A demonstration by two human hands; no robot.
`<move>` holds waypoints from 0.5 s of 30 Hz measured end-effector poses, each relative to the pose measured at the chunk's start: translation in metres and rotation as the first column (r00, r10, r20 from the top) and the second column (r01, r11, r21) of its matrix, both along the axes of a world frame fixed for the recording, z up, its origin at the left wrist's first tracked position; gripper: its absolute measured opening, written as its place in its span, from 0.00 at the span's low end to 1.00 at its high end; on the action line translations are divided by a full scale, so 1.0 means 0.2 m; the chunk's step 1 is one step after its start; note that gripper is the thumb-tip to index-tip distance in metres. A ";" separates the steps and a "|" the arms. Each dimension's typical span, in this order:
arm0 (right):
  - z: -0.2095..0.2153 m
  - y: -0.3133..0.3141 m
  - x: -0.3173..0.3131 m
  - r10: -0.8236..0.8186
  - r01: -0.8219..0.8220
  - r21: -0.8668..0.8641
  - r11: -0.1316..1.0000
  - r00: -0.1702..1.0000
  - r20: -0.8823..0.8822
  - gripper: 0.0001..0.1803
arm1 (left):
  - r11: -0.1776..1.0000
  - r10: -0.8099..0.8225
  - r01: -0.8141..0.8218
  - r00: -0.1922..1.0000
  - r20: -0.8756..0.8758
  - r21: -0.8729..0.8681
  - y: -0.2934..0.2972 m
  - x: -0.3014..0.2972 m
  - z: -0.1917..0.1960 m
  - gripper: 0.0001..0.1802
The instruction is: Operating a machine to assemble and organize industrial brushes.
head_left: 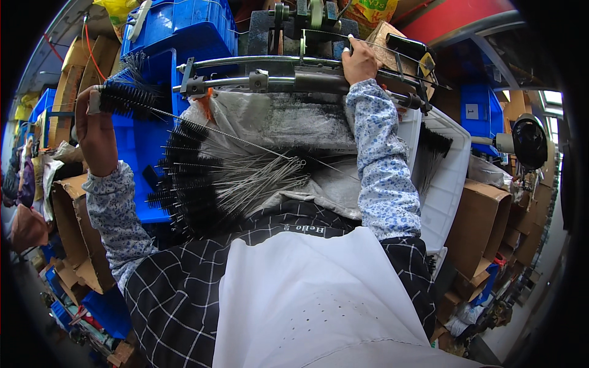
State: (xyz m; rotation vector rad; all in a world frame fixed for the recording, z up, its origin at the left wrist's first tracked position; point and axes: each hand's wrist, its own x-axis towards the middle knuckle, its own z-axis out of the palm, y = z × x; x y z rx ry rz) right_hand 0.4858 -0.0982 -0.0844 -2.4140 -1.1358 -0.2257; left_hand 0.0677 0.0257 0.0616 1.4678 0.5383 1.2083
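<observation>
My left hand (95, 132) was clenched round a black brush (126, 97), held up left of the machine (294, 76), its wire stem slanting down toward the brush pile (208, 178) below the machine. My right hand (359, 61) gripped a thin rod (343, 38) at the machine's top, fingers (351, 44) curled over it. A blue crate (184, 27) stood behind.

The scene is lit evenly by soft daylight, brightest at the far right. Shadows are faint. Straight edges are bent toward the black fisheye rim, and slight blur is seen at the periphery.
</observation>
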 end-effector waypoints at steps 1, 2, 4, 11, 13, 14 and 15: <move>0.01 0.02 -0.03 0.002 -0.002 0.007 1.000 1.000 0.008 0.18 | 1.000 0.001 -0.001 1.000 0.002 0.002 -0.01 0.00 0.00 0.13; 0.02 0.04 -0.07 0.001 -0.001 0.010 1.000 1.000 0.015 0.18 | 1.000 0.017 -0.016 1.000 0.004 -0.017 -0.01 0.01 0.00 0.13; 0.06 0.08 -0.15 -0.017 0.017 -0.019 1.000 1.000 0.011 0.16 | 0.999 0.021 -0.021 1.000 0.009 -0.038 -0.02 0.05 -0.01 0.13; 0.05 0.08 -0.16 -0.018 0.020 -0.034 0.999 0.999 0.044 0.17 | 0.996 -0.057 0.056 0.998 -0.015 -0.065 -0.02 0.14 -0.05 0.12; 0.05 0.02 -0.08 -0.035 0.037 -0.058 0.998 0.999 0.039 0.18 | 0.998 -0.015 0.008 0.995 -0.097 -0.070 -0.01 0.11 -0.07 0.14; 0.04 -0.01 -0.02 -0.042 0.044 -0.071 0.996 0.999 0.033 0.18 | 0.997 -0.011 0.004 0.995 -0.099 -0.073 -0.02 0.10 -0.08 0.14; 0.02 -0.03 0.06 -0.027 0.028 -0.066 0.997 0.999 0.021 0.19 | 0.997 -0.012 0.004 0.993 -0.121 -0.071 -0.03 0.10 -0.08 0.14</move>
